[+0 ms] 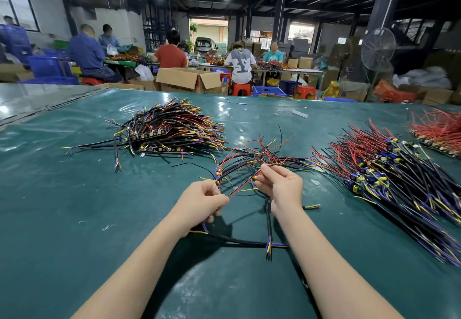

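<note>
Over the middle of the green table, my left hand pinches the near end of a thin red wire. My right hand pinches the same wire's far end and grips a black cable that hangs down from it. A small loose bundle of red, black and yellow wires lies just beyond both hands. More black cable with purple and yellow ends lies crossed on the table below my hands.
A big heap of black, yellow and red wire assemblies lies at the far left. Another heap spreads along the right, with red wires behind it. Beyond the table's far edge are cardboard boxes, stools and seated workers.
</note>
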`<state>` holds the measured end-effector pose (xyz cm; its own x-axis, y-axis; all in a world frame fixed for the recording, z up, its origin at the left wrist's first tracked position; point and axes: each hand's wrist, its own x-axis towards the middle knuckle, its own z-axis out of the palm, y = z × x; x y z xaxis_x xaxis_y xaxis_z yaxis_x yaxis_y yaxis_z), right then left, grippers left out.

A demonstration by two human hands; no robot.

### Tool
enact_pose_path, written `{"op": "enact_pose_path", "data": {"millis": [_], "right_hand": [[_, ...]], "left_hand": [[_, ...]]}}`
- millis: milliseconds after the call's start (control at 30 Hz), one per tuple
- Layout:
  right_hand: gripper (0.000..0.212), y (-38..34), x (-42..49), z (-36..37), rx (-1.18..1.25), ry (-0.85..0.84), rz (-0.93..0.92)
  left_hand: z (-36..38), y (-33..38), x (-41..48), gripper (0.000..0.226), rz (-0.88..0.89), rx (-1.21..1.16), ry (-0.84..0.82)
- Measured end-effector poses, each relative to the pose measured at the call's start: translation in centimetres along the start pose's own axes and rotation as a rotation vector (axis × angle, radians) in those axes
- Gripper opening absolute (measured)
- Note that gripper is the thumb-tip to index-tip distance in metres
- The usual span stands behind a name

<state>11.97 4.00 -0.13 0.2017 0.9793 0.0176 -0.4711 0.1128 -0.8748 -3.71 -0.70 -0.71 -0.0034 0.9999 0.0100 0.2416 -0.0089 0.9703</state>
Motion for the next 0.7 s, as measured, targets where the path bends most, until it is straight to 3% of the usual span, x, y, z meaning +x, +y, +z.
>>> {"op": "enact_pose_path", "data": {"millis": [100, 233, 400, 600, 700], "right_hand": [[0.02, -0.6, 0.2, -0.2, -0.003, 0.009, 0.063], [0.019, -1.2, 0.3, -0.3, -0.001, 0.02, 0.149], [0.028, -1.6, 0.1, -0.4, 0.078, 0.026, 0.295], [0.019, -1.3, 0.3, -0.7, -0.06, 0.024, 0.059], [0.019, -1.5, 0.3, -0.7, -0.002, 0.045, 0.078]], "left_hand": [[-0.3, 0.0, 0.0, 0.031, 0.0, -0.047, 0.0], [-0.4, 0.4, -0.2, 0.034, -0.098, -0.167, -0.178], [-0.9, 0.6, -0.5, 0.035, -0.114, -0.18, -0.277], [-0.9, 0.3, -0.5, 0.037, -0.148, -0.194, -0.239], [-0.9, 0.2, -0.2, 0.044, -0.148, -0.198, -0.202]]}}
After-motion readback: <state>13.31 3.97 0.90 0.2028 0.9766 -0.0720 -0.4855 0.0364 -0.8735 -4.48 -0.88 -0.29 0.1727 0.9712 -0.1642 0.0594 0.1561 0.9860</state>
